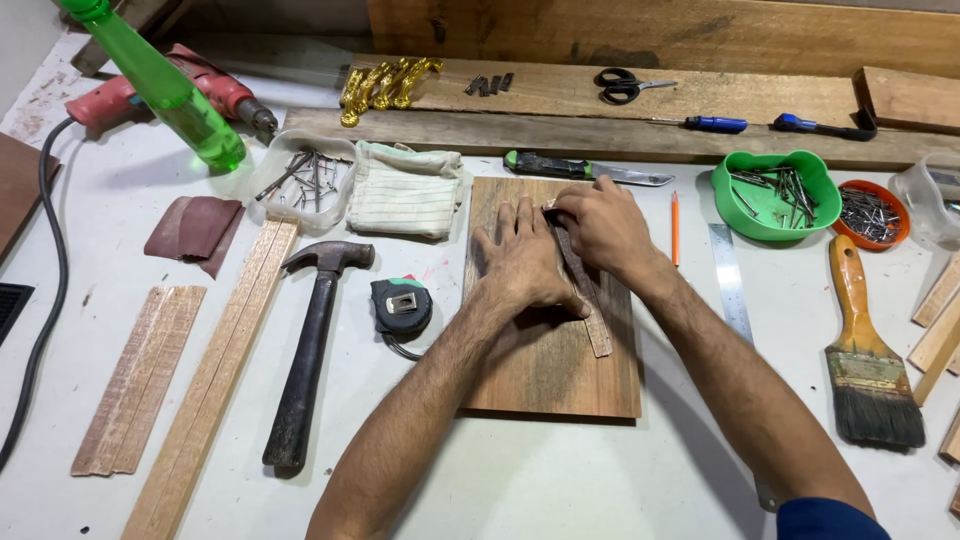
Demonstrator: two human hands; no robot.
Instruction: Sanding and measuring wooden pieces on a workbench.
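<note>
Head view: left hand flat on brown board, right hand grip pinching thin weathered strip.

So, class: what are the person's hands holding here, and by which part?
The right hand pinches the far end of a thin wooden strip lying on the wooden board. The left hand presses flat beside it.

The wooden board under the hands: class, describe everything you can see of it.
The board is a flat rectangle of reddish-brown wood with visible grain, lying on the white table, long side running away from the viewer. The left hand presses flat on its upper half. The right hand holds a thin strip that lies lengthwise across it. Its near edge casts a slight shadow. A cloth lies by its far left corner.
</note>
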